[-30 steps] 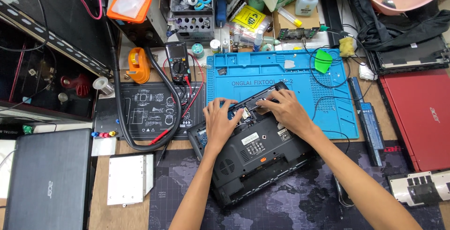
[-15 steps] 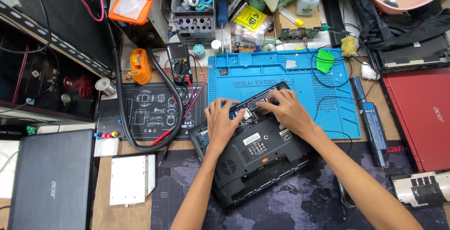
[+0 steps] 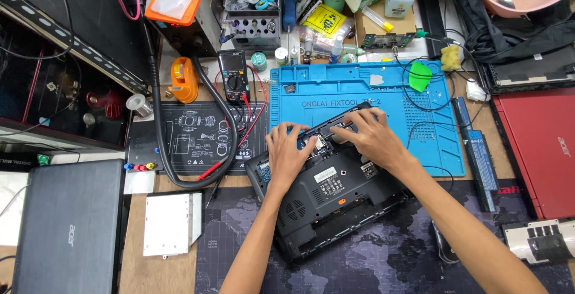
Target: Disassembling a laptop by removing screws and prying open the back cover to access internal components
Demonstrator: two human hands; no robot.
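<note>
Fingers (image 3: 335, 131) press an upturned black laptop (image 3: 335, 201) on a cluttered workbench (image 3: 135, 252).

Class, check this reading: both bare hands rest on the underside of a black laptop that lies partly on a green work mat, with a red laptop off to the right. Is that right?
Not quite. In the head view the work mat is blue, not green. The rest stands: the left hand and right hand rest on the upturned black laptop, and a red laptop lies to the right.

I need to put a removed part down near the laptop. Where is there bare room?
Bare blue mat lies to the right of the right hand, before the loose battery. Bare dark mat lies between the silver drive and the upturned laptop. The bench's far edge is crowded.
</note>
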